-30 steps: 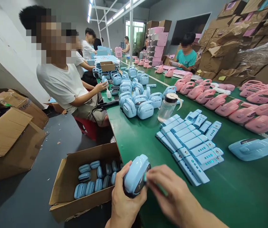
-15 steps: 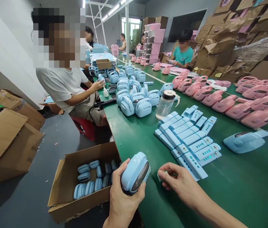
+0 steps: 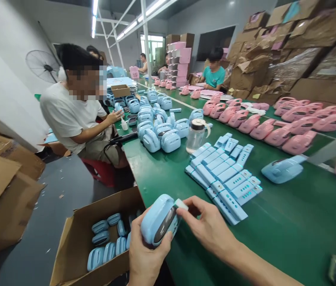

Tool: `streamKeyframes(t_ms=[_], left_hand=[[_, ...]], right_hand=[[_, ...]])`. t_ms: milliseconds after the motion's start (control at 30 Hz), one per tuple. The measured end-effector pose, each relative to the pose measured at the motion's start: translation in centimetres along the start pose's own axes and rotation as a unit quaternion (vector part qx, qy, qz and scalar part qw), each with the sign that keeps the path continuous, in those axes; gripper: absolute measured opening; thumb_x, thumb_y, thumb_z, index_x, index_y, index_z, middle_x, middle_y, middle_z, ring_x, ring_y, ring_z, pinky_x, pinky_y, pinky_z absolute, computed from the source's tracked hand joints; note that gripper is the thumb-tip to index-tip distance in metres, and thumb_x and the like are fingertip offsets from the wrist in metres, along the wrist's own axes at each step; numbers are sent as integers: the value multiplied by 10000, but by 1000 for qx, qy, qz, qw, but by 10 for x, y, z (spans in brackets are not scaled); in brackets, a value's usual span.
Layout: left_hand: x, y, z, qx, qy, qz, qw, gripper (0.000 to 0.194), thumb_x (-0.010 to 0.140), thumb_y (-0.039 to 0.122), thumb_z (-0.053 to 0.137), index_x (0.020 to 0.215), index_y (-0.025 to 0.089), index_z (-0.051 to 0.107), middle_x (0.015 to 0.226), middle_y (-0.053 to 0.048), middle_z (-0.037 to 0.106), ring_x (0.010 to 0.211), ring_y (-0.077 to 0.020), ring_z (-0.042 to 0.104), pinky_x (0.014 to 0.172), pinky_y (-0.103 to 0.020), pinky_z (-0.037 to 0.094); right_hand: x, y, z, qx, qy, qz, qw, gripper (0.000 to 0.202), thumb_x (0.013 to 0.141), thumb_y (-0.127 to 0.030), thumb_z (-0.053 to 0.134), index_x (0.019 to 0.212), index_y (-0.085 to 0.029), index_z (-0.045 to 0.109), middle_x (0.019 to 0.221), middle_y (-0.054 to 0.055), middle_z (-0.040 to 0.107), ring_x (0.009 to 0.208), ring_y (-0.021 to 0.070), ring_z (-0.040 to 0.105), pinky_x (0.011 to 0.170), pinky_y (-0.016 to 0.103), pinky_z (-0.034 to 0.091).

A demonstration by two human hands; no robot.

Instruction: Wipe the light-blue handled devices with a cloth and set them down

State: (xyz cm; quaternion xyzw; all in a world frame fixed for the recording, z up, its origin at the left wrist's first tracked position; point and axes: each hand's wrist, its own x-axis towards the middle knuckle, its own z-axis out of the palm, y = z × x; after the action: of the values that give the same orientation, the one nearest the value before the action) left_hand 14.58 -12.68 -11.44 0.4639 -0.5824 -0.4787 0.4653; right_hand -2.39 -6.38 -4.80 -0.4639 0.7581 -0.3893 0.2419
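My left hand [image 3: 148,254] is wrapped round a light blue plastic housing [image 3: 156,218] with a dark oval window, tilted above the table's near edge. Between thumb and fingers, my right hand [image 3: 200,218] pinches a small whitish block [image 3: 181,205] close against the window's upper end; whether they touch is hard to tell. Below and left of the hands, a cardboard box [image 3: 63,246] holds several similar blue pieces [image 3: 96,258]. Beyond my right hand, long light blue panels [image 3: 224,167] with small buttons lie stacked on the green table [image 3: 152,178].
A clear jug [image 3: 195,139] stands behind the panels, beside many blue housings [image 3: 170,140]. Rows of pink housings [image 3: 277,135] line the right side. A seated person [image 3: 69,111] works at the left edge. A blue piece [image 3: 283,170] lies far right.
My right hand has moved left and up, bringing the whitish block to the housing. The housing has turned slightly in my left hand. The camera view has shifted.
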Motion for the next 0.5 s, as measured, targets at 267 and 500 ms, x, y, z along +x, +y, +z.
streamKeyframes(t_ms=[267,500], left_hand=[[-4,9,-14,-187,-31,-110,976,813,622,617,870,1295,233,626,1167,-138,777,1039,-411,776,756,-464,696],[-7,32,-11,-230,-70,-110,965,848,568,562,929,1289,241,617,1258,-139,747,1141,-435,743,858,-477,676]], right_hand=[[-12,16,-35,-215,-67,76,971,226,1022,-276,646,814,-185,645,862,71,697,763,227,622,675,356,412],[14,9,-12,-289,-32,86,953,116,1035,-243,670,1095,-146,689,1140,71,716,1053,239,700,946,441,576]])
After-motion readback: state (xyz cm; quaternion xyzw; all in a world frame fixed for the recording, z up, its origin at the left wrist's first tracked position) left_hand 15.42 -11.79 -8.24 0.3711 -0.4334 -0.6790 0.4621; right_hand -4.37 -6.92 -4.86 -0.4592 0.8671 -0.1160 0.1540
